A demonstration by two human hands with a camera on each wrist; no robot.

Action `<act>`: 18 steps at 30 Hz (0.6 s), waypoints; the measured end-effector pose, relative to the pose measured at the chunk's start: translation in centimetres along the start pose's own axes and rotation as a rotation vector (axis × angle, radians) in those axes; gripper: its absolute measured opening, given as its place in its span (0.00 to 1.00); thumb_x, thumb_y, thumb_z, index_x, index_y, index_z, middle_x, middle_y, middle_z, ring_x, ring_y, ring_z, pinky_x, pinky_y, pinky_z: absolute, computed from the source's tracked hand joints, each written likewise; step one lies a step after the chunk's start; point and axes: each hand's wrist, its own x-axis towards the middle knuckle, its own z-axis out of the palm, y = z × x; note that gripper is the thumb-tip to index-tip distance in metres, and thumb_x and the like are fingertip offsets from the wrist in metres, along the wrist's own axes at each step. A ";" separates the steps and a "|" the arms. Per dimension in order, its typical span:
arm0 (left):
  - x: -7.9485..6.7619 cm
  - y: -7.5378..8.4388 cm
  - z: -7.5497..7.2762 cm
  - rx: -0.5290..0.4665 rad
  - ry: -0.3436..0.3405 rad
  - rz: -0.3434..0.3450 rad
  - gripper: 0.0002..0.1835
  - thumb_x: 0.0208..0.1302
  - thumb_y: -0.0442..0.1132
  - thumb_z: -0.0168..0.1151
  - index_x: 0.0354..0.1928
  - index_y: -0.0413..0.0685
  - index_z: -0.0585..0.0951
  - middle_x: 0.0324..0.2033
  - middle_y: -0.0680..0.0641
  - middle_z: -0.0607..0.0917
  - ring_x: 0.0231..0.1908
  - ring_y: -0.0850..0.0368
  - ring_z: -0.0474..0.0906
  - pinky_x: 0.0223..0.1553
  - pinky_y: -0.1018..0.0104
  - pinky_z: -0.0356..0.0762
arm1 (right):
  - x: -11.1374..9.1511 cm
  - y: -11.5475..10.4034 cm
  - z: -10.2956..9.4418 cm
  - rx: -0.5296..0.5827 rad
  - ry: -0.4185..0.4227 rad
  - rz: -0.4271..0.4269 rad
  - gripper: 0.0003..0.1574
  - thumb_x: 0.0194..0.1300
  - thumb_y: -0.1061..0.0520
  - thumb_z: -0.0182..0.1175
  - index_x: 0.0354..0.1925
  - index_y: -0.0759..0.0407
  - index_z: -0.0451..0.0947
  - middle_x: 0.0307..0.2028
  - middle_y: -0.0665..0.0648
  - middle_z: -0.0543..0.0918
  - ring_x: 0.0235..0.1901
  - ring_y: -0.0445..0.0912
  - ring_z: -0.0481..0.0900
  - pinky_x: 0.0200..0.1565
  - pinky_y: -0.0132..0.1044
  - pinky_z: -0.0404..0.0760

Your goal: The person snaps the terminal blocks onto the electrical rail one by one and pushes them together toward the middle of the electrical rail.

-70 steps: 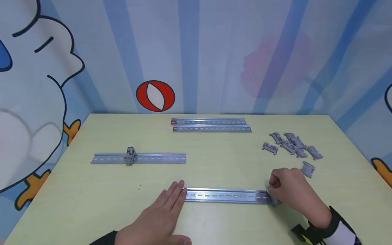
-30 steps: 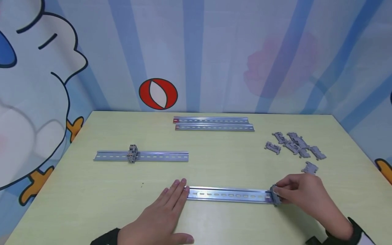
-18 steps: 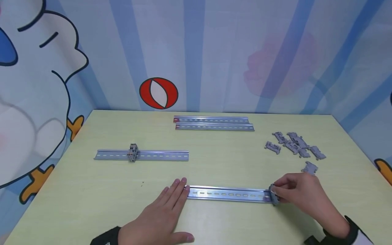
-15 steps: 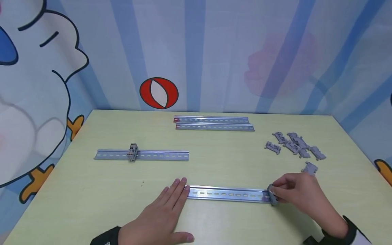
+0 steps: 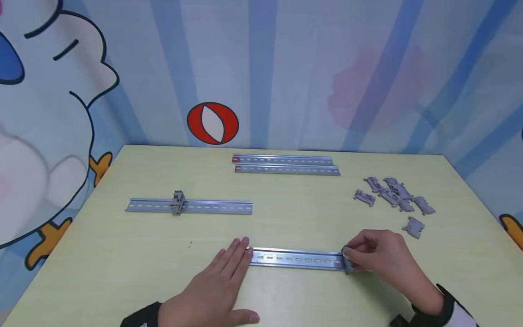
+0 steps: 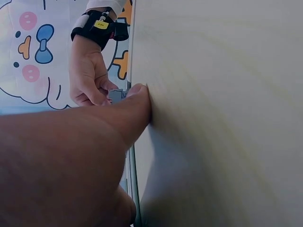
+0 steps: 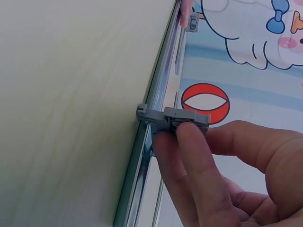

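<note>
A silver slotted DIN rail (image 5: 298, 259) lies across the front of the table. My left hand (image 5: 214, 281) rests flat over its left end, fingers straight and together and thumb apart. Near the rail's right end, my right hand (image 5: 384, 256) pinches a grey plastic DIN rail clip (image 5: 347, 260) between thumb and fingers. In the right wrist view the clip (image 7: 175, 118) stands crosswise on the rail (image 7: 142, 175), one end hooked at its edge. Beyond my left thumb in the left wrist view, part of the clip (image 6: 116, 95) shows in the right fingers.
Behind on the left lies another rail (image 5: 216, 207) carrying grey clips (image 5: 177, 202). Two more rails (image 5: 286, 169) lie side by side at the back. Several loose grey clips (image 5: 390, 195) are scattered at the right, with a single one (image 5: 414, 227) nearer my right hand.
My right hand has slid the clip leftward along the rail, away from its right end. Earlier the clip was tilted there, then upright. My left hand stays put.
</note>
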 end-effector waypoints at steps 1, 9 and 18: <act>0.0 0.0 0.0 0.001 0.002 0.000 0.62 0.52 0.83 0.40 0.78 0.46 0.47 0.79 0.46 0.41 0.77 0.47 0.38 0.74 0.46 0.51 | 0.1 -0.2 0.1 0.000 0.000 -0.002 0.07 0.58 0.57 0.69 0.34 0.59 0.86 0.26 0.55 0.91 0.22 0.41 0.87 0.26 0.33 0.85; -0.1 -0.1 0.0 0.001 0.003 0.001 0.62 0.52 0.83 0.39 0.78 0.46 0.46 0.79 0.46 0.41 0.77 0.47 0.38 0.75 0.47 0.50 | 0.6 -1.3 1.0 -0.022 -0.019 -0.025 0.05 0.56 0.56 0.70 0.31 0.56 0.87 0.23 0.52 0.90 0.22 0.41 0.86 0.25 0.32 0.82; 0.1 -0.1 0.1 0.004 -0.019 -0.010 0.63 0.50 0.85 0.37 0.78 0.48 0.46 0.79 0.47 0.40 0.78 0.48 0.37 0.75 0.47 0.49 | 0.9 -2.3 1.8 0.014 -0.024 -0.044 0.04 0.55 0.58 0.70 0.30 0.58 0.86 0.23 0.53 0.89 0.23 0.41 0.85 0.25 0.32 0.84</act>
